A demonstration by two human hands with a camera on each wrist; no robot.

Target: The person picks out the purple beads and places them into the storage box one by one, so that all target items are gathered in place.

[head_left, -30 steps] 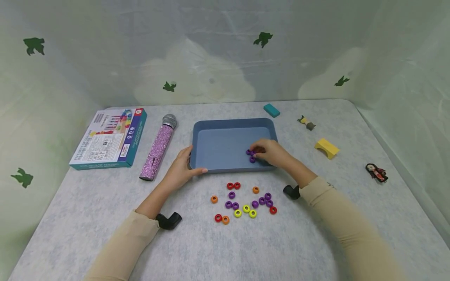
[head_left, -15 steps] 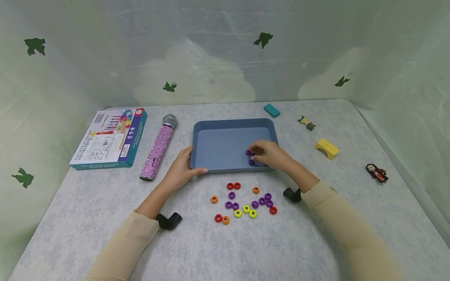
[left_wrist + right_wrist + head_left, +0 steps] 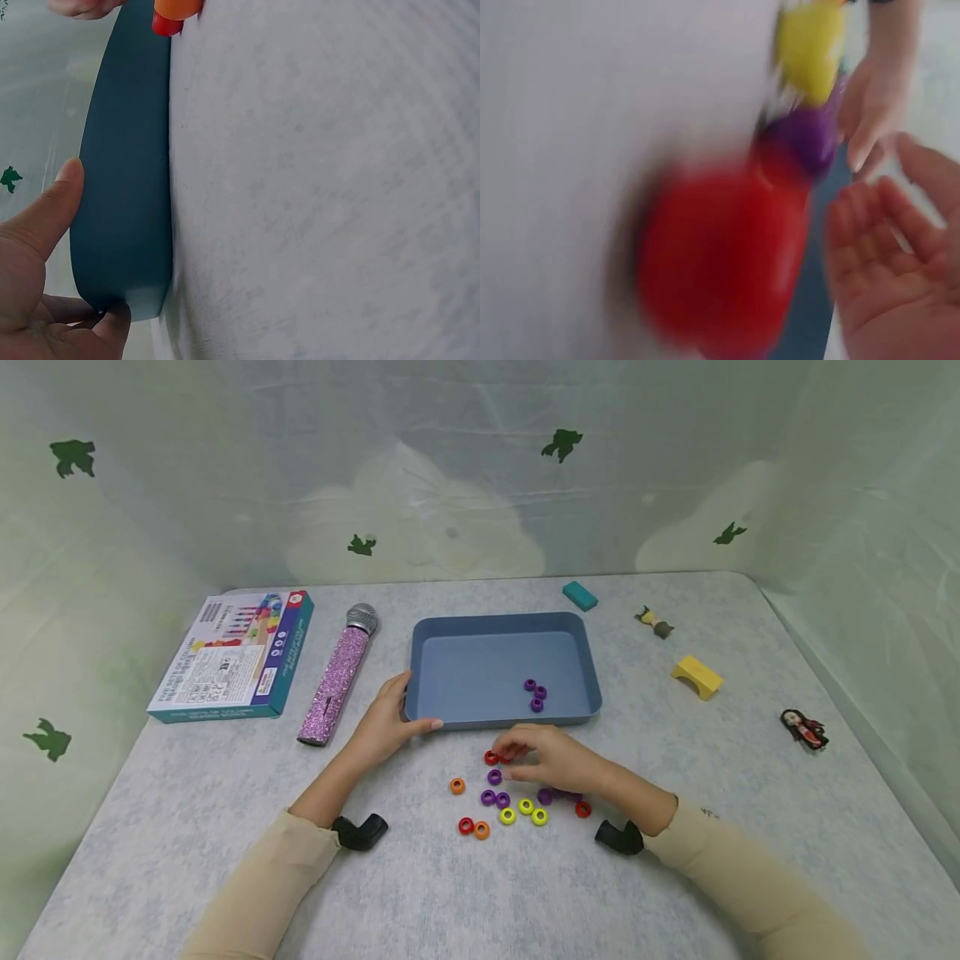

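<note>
My left hand (image 3: 384,720) holds the near left corner of a blue-grey tray (image 3: 506,724). In the left wrist view its thumb (image 3: 69,171) lies at the rim and the fingers bend around the corner. Three purple beads (image 3: 540,692) lie inside the tray, towards the right. My right hand (image 3: 558,762) hovers over loose beads in front of the tray, thumb and fingers apart, with nothing between them. Its fingertips are right by two red beads (image 3: 491,757) and a purple bead (image 3: 494,777). Beads under the palm are partly hidden. A red bead (image 3: 724,255) looms blurred in the right wrist view.
Several yellow (image 3: 507,816), orange (image 3: 457,786) and purple beads (image 3: 488,797) lie nearer me. Left stand a glittery microphone (image 3: 337,685) and a flat box (image 3: 225,660). Right lie a teal block (image 3: 580,596), a small figure (image 3: 654,622), a yellow arch block (image 3: 697,677) and a doll figure (image 3: 804,729).
My right hand has let go of the purple beads in the tray and come out over the front rim to the loose beads. The left hand and tray stay put.
</note>
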